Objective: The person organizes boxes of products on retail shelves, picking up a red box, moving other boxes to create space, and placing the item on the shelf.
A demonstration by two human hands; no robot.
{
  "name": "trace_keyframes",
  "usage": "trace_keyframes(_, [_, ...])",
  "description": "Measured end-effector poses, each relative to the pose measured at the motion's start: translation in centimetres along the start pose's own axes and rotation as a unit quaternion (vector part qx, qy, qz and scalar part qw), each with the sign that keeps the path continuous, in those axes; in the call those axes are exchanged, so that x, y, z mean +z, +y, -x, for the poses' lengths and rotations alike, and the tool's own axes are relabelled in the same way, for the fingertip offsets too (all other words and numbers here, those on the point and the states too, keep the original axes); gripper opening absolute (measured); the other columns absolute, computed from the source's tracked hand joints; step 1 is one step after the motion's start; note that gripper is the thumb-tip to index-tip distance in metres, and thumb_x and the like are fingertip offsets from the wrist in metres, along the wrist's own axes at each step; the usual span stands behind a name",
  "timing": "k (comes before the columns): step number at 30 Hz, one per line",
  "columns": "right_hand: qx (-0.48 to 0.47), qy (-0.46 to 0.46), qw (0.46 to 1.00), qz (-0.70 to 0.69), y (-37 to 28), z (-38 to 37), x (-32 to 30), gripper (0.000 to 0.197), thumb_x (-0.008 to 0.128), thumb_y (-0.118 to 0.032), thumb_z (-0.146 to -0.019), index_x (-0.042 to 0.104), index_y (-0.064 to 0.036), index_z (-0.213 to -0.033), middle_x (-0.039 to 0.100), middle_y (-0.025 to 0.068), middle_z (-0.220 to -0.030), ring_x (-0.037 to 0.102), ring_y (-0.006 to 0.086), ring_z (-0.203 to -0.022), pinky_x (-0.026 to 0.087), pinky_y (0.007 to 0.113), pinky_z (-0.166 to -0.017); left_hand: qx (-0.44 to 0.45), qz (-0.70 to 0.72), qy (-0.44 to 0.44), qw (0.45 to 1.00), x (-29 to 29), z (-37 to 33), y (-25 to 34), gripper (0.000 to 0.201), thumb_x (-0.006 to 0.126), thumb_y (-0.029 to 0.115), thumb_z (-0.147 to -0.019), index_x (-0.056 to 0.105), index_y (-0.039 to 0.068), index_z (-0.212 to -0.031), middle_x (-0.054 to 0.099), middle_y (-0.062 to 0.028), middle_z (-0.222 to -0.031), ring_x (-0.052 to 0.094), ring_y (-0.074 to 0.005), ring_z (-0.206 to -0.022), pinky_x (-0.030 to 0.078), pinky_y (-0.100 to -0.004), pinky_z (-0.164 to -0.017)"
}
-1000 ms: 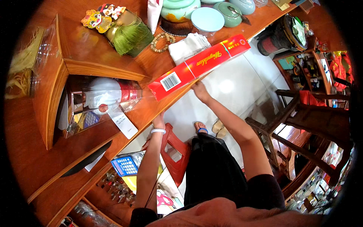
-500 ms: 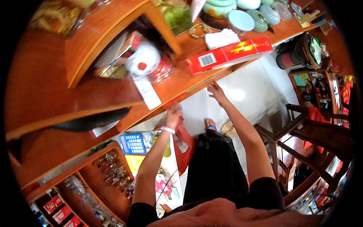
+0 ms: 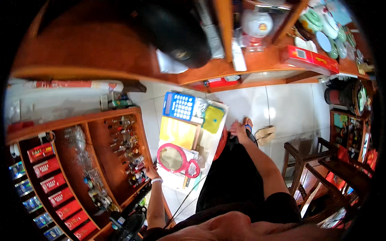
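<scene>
My left hand (image 3: 152, 172), with a white bracelet (image 3: 157, 180) at the wrist, reaches to the right edge of a wooden display case (image 3: 138, 124). Its fingers look loosely extended beside several small colourful items (image 3: 138, 166) packed in the nearest compartment; whether it touches them I cannot tell. Nothing shows in its grip. Over my dark-clothed leg, my right hand (image 3: 239, 129) is open and holds nothing. Between the hands stands a white-topped surface (image 3: 171, 182) bearing a pink-framed mirror (image 3: 185, 164), a yellow pad (image 3: 177, 132), a blue calculator (image 3: 179, 106) and a yellow-green packet (image 3: 214, 119).
Red packs (image 3: 52, 182) line the case's left side. Along the far side runs a wooden counter (image 3: 257, 68) with a red box (image 3: 311, 60), a white-globed lamp (image 3: 257, 26) and green jars (image 3: 311, 21). A dark wooden chair (image 3: 305, 160) and a sandal (image 3: 265, 135) are at right.
My view has swung left, bringing more of the display case into sight. My left hand has moved from the counter's edge to the case; my right hand has drawn back towards my leg.
</scene>
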State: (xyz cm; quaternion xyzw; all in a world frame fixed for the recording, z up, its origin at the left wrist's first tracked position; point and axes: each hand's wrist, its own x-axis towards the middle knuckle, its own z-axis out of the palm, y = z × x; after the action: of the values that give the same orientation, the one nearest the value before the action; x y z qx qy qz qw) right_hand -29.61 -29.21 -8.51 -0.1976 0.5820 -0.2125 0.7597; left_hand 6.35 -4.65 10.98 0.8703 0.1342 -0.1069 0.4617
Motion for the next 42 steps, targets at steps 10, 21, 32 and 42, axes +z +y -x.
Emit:
trace_keyframes(10, [-0.389, 0.074, 0.788, 0.472, -10.6, -7.3, 6.5, 0.056, 0.034, -0.046, -0.092, 0.059, 0.0035, -0.099, 0.059, 0.0249, -0.1, 0.054, 0.0372, -0.099, 0.041, 0.04, -0.086, -0.092, 0.02, 0.025, 0.995, -9.7, -5.8, -21.1, 0.063, 0.046, 0.05, -0.088, 0.055, -0.012, -0.097, 0.057, -0.0134, -0.086, 0.054, -0.0232, -0.074, 0.046, -0.0376, -0.061])
trace_keyframes(21, [-0.124, 0.053, 0.776, 0.616, -12.7, -6.9, 12.8, 0.089, 0.014, -0.071, -0.082, 0.057, 0.001, -0.11, 0.053, 0.025, -0.115, 0.049, 0.0348, -0.111, 0.034, 0.043, -0.097, -0.399, 0.164, -0.05, 0.901, -13.5, -4.0, -24.1, 0.105, 0.041, 0.081, -0.067, 0.027, 0.005, -0.137, 0.033, -0.0133, -0.136, 0.033, -0.0287, -0.121, 0.029, -0.0429, -0.097])
trace_keyframes(32, [-0.093, 0.184, 0.821, 0.532, -11.1, 1.5, 2.1, 0.078, 0.023, -0.068, -0.082, 0.068, -0.0039, -0.082, 0.063, 0.0222, -0.092, 0.057, 0.0367, -0.096, 0.039, 0.041, -0.09, -0.251, 0.279, -0.025, 0.927, -10.5, -4.4, -22.2, 0.085, 0.041, 0.068, -0.078, 0.031, 0.006, -0.136, 0.033, -0.0125, -0.139, 0.035, -0.0294, -0.125, 0.027, -0.0398, -0.103])
trace_keyframes(42, [-0.076, 0.283, 0.827, 0.479, -17.1, 6.5, -12.0, 0.079, 0.022, -0.066, -0.084, 0.066, -0.0015, -0.087, 0.061, 0.025, -0.096, 0.054, 0.0388, -0.099, 0.036, 0.042, -0.091, -0.215, 0.309, -0.092, 0.922, -3.3, 0.1, -18.2, 0.07, 0.045, 0.057, -0.081, 0.039, 0.009, -0.131, 0.043, -0.0115, -0.131, 0.044, -0.0291, -0.118, 0.037, -0.0404, -0.097])
